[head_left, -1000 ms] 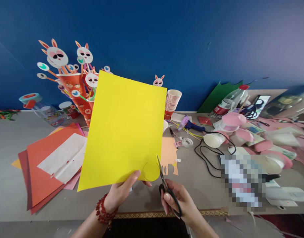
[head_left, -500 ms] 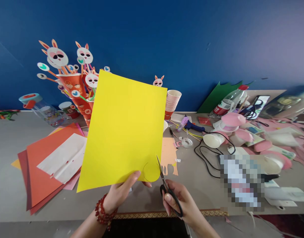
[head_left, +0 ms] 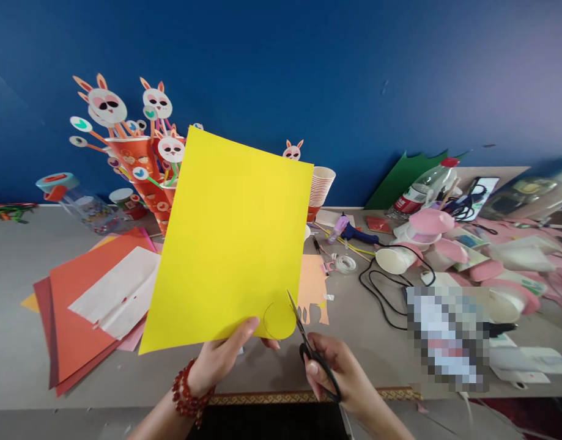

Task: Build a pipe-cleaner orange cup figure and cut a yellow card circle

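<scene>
A large sheet of yellow paper (head_left: 237, 238) is held up, tilted, over the table. My left hand (head_left: 228, 357) pinches its lower edge, thumb in front and fingers behind, with a red bead bracelet on the wrist. A pencilled circle (head_left: 279, 319) shows at the lower right corner, where the paper edge is cut round. My right hand (head_left: 336, 370) grips black-handled scissors (head_left: 315, 354), their blades pointing up and left against the paper beside the circle. The blades look nearly closed. Part of my left fingers is hidden behind the sheet.
Red and orange paper (head_left: 97, 305) lies on the left. Red cups (head_left: 136, 159) with rabbit-face sticks stand behind it. On the right are a blue glue gun (head_left: 358, 234), a black cable (head_left: 370, 293), a plastic bottle (head_left: 421, 189) and white-and-pink cups (head_left: 395, 258).
The top of the yellow sheet has swung slightly right. The scissor handles have moved a little right and down, with the blades drawing closer together and their tip shifting slightly left.
</scene>
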`<action>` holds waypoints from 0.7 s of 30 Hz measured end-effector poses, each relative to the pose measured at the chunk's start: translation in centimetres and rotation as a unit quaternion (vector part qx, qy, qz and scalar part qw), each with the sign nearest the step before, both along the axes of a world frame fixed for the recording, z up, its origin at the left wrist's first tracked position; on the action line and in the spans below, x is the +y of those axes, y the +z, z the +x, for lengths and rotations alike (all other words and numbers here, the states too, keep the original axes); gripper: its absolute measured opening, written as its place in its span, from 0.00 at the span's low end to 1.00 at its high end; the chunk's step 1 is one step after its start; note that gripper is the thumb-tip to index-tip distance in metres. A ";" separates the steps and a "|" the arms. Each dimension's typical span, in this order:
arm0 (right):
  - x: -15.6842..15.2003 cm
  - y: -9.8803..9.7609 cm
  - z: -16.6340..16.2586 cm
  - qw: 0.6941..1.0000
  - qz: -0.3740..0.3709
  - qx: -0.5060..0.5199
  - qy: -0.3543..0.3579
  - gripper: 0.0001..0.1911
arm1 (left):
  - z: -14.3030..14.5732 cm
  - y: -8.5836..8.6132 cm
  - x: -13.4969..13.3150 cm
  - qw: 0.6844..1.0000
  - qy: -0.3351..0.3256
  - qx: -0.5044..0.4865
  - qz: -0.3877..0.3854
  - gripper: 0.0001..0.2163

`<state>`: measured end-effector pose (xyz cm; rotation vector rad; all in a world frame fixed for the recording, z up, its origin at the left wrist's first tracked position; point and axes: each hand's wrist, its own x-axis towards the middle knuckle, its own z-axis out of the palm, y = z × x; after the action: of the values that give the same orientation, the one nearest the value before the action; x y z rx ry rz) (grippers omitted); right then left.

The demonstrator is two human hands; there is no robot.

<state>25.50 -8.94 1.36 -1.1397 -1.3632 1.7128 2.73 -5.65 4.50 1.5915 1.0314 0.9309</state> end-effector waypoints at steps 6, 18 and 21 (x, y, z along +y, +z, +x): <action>0.2 0.0 0.3 1.000 -0.021 0.002 0.005 0.32 | -0.4 -0.2 -0.1 1.000 -0.007 -0.010 -0.008 0.23; 0.2 0.1 0.9 1.000 -0.013 -0.016 0.017 0.30 | -0.8 0.6 -0.2 1.000 -0.022 -0.010 -0.015 0.23; 0.3 0.1 1.0 1.000 -0.014 -0.016 0.018 0.31 | -0.9 0.5 -0.2 1.000 -0.024 -0.007 -0.017 0.22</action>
<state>26.51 -8.69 1.44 -1.1687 -1.3913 1.7515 1.86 -5.82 5.04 1.5732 0.9897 0.8875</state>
